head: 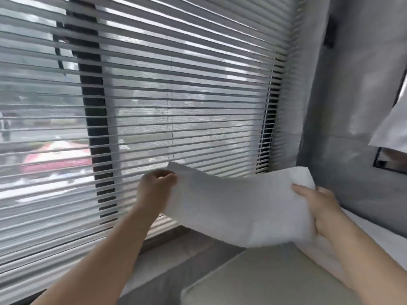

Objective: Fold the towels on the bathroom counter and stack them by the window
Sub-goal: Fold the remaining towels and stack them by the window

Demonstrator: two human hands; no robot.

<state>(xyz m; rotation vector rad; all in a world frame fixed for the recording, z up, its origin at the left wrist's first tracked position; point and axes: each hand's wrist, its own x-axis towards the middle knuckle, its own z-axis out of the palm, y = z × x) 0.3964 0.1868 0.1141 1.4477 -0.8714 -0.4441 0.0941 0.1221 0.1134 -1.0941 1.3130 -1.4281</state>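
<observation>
A white towel (237, 205) hangs in the air in front of the window, stretched between both hands and sagging a little in the middle. My left hand (157, 186) pinches its upper left corner close to the blinds. My right hand (319, 208) grips its right end, thumb on top, fingers hidden behind the cloth. More white cloth (321, 256) lies below my right hand on the counter; I cannot tell whether it belongs to the same towel.
Horizontal blinds (154, 95) cover the window across the left and middle. A grey sill (176, 260) runs beneath them. A beige flat surface (264, 280) sits at the lower right. A grey wall (343, 106) stands to the right, with a white cloth (392, 128) hanging at the edge.
</observation>
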